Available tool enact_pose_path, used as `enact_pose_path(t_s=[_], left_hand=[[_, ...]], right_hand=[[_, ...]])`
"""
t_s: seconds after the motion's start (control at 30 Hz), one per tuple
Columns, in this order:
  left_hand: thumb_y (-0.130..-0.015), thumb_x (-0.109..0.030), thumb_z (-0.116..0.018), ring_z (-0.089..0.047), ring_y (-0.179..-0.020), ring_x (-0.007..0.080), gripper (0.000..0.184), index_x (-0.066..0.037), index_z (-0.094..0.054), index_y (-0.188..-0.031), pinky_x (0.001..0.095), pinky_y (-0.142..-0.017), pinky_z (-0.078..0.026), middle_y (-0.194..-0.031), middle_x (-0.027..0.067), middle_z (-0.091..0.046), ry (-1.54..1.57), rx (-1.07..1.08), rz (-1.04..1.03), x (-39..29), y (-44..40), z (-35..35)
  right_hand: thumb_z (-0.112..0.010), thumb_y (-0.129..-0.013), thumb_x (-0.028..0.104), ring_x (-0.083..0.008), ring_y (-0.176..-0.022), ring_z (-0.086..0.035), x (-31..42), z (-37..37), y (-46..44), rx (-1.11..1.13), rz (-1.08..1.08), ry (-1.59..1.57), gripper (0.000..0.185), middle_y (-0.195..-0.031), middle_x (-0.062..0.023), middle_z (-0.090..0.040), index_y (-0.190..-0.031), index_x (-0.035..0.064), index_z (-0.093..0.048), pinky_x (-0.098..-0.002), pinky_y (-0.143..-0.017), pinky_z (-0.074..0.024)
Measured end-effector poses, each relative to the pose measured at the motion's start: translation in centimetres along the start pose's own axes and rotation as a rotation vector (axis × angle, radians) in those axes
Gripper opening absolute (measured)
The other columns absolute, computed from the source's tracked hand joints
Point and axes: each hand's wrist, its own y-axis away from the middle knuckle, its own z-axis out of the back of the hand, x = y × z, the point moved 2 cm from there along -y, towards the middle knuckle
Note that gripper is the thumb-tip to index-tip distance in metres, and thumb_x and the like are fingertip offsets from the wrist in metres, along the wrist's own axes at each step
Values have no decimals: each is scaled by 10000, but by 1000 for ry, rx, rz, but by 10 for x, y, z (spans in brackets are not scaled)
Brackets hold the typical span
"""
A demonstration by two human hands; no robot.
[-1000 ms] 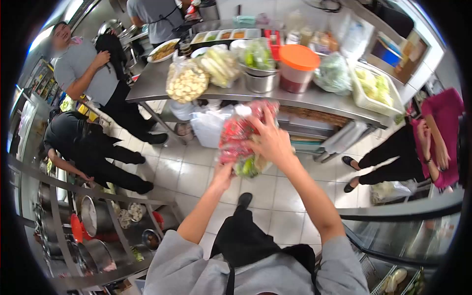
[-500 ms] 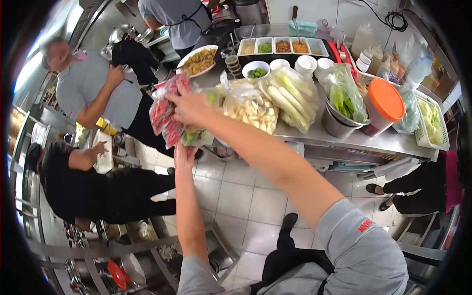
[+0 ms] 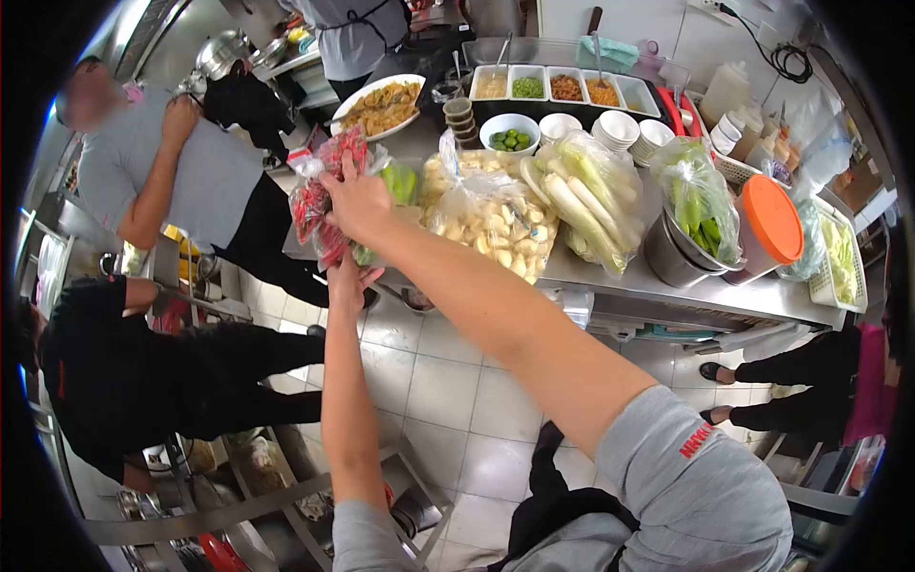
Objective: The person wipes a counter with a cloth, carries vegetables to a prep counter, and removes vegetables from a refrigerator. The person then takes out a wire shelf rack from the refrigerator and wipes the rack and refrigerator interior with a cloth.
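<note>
At the left end of the counter, both my hands are on a clear plastic bag of red chillies (image 3: 310, 212). My right hand (image 3: 360, 205) lies over its upper side, fingers bent into the plastic. Lower down, my left hand (image 3: 349, 278) grips the bag's underside, partly hidden by it. Just right of the bag are green vegetables in plastic (image 3: 400, 183). A bag of pale peeled cloves, perhaps garlic (image 3: 500, 224), sits beside them, followed by a bag of leeks (image 3: 591, 200).
Along the steel counter stand a plate of food (image 3: 381, 107), a bowl of small green fruit (image 3: 510, 136), a topping tray (image 3: 562, 88), an orange-lidded tub (image 3: 770, 224) and a white basket (image 3: 837, 262). Two co-workers (image 3: 176, 167) (image 3: 162, 367) stand at left, another person (image 3: 791, 381) at right.
The camera view has shifted, so the counter sits lower and further right. Both hands remain on the chilli bag, which hangs slightly further left in view. The grey-shirted co-worker's hand is raised higher.
</note>
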Motion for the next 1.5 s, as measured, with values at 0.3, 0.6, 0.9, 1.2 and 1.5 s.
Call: enact_pose_path(t_s=[0.3,0.6,0.9,1.2,1.5], left_hand=[[-898,-265,-330,-617,-729,298,362,27,-286,-1106,353,-578,-531,-896,243,-577,-346,302,225,-26,6,-8],[-834,-100,-493,-554,-778,148,362,-13,-349,-1154,243,-638,-451,-898,113,-557,-593,78,-590,-33,49,40],[-893,-408,-353,-480,-1005,245,501,-32,-374,-1223,338,-849,-389,-1184,123,-435,-350,864,716,251,372,-113],[-795,-222,-542,-526,-933,232,359,20,-488,-1055,320,-819,-398,-990,122,-571,-1022,2280,-275,293,586,-268],[-746,-216,-514,-544,-673,256,306,21,-475,-935,347,-636,-428,-745,181,-560,-1172,2711,-152,340,843,-248]], right_hand=[[-615,-690,408,-312,-976,-546,-31,6,-17,67,73,133,664,-1324,-237,-250,-1261,252,-316,-396,-745,-460],[-633,-638,439,-348,-785,-567,-23,66,92,-207,101,-227,718,-1022,-264,-504,-1208,76,-392,-445,-626,-453],[-372,-838,489,-315,-1024,-484,-132,3,531,-17,-739,-861,497,-1054,-175,-546,-1049,86,-571,-398,-867,-379],[-452,-823,318,-351,-676,-547,-18,310,753,-128,-653,-403,344,-689,-174,-572,-744,13,-590,-408,-595,-428],[-629,-624,148,-273,-662,-598,131,429,863,-110,-454,-64,188,-745,-148,-617,-762,23,-653,-484,-494,-498]])
